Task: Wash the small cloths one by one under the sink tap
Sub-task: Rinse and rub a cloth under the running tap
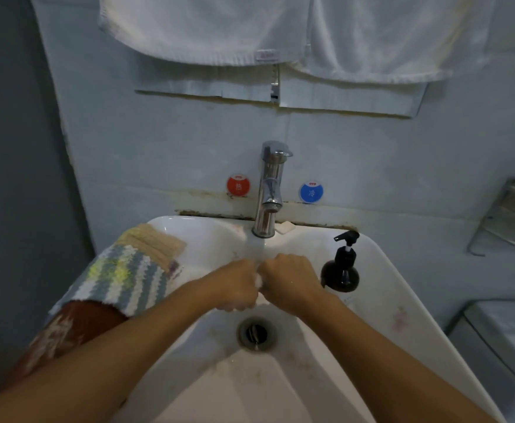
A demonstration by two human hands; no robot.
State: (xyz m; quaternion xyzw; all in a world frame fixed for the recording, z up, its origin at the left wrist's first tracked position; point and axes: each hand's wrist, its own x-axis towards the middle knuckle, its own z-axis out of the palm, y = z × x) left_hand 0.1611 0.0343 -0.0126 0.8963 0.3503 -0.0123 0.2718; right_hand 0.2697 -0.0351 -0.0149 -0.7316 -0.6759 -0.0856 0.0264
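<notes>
Drain (255, 333) lying at sink (381, 300) centre. Above it, left hand (235, 285) and right hand (290, 279) curling tight, pinching white cloth (259, 281) (mostly hidden) between them under tap (270, 190) stream. Waiting cloths (128, 276) draping over sink's left edge; soap bottle (341, 267) standing on right rim.
</notes>
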